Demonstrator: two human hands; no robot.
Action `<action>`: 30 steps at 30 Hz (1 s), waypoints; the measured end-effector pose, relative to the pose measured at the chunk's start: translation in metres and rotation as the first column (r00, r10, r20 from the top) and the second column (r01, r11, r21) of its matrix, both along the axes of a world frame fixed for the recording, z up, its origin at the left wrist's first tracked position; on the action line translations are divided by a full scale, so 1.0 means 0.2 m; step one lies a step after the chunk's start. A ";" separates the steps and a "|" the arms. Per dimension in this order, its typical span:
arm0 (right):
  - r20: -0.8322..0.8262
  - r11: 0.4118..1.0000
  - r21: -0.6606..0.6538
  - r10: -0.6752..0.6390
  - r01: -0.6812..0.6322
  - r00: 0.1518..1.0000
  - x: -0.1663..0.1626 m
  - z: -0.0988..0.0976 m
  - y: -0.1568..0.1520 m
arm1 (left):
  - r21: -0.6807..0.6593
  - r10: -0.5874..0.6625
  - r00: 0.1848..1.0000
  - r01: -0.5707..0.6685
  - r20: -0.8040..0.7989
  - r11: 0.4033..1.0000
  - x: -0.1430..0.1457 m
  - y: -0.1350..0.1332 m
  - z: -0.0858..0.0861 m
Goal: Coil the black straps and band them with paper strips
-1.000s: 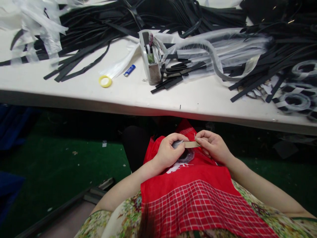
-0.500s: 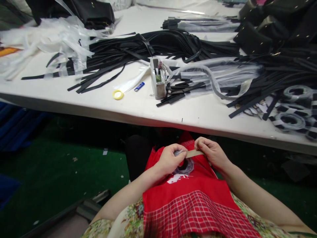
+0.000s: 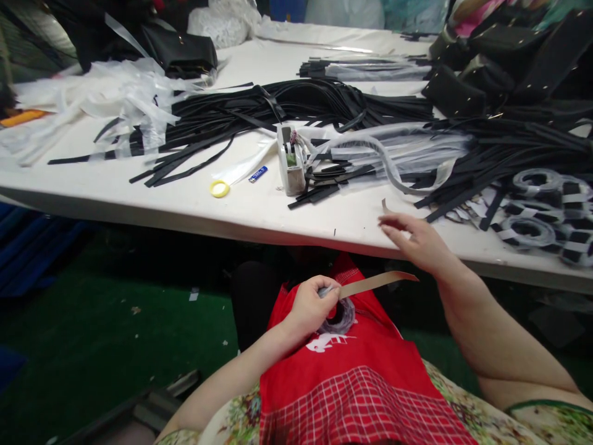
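My left hand (image 3: 314,304) is closed on a coiled strap (image 3: 343,316) in greyish clear plastic, held over my lap. From its thumb and fingers a long tan strip (image 3: 377,283) stretches out to the right, its far end free. Apart from that end, my right hand (image 3: 417,240) is raised over the table's front edge. Its thumb and index fingertips are close together in a pinch. A short, curled tan strip piece (image 3: 385,206) sticks up just behind these fingertips; the exact contact is partly hidden.
On the white table (image 3: 185,204) lie black straps (image 3: 296,102), a tape dispenser (image 3: 291,164), a yellow ring (image 3: 219,188) and a blue battery (image 3: 258,174). Plastic-wrapped coils (image 3: 530,232) sit at the right edge. Plastic strips (image 3: 111,99) are heaped left, black bags (image 3: 491,74) back right.
My right hand has left the strip near my left hand and moved up and right to the table edge. The long tan strip's end now hangs free. The view has tilted up slightly.
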State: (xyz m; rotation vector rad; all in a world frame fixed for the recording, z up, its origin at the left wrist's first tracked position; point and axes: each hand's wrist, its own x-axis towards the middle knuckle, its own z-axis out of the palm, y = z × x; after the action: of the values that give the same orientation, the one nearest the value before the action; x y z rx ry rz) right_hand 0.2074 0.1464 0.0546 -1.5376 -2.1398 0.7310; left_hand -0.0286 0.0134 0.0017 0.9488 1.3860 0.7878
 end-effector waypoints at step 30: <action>-0.588 0.336 -0.802 -0.293 -0.494 0.754 -0.20 -0.23 -0.47 | -0.263 0.074 0.845 0.081 0.530 0.961 0.01 0.01 0.00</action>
State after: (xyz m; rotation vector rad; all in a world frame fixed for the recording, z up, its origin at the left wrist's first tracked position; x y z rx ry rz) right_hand 0.1676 0.0522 0.0089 -1.1416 -1.1552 2.4991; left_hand -0.0273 0.0161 0.0009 0.4559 0.9619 0.7580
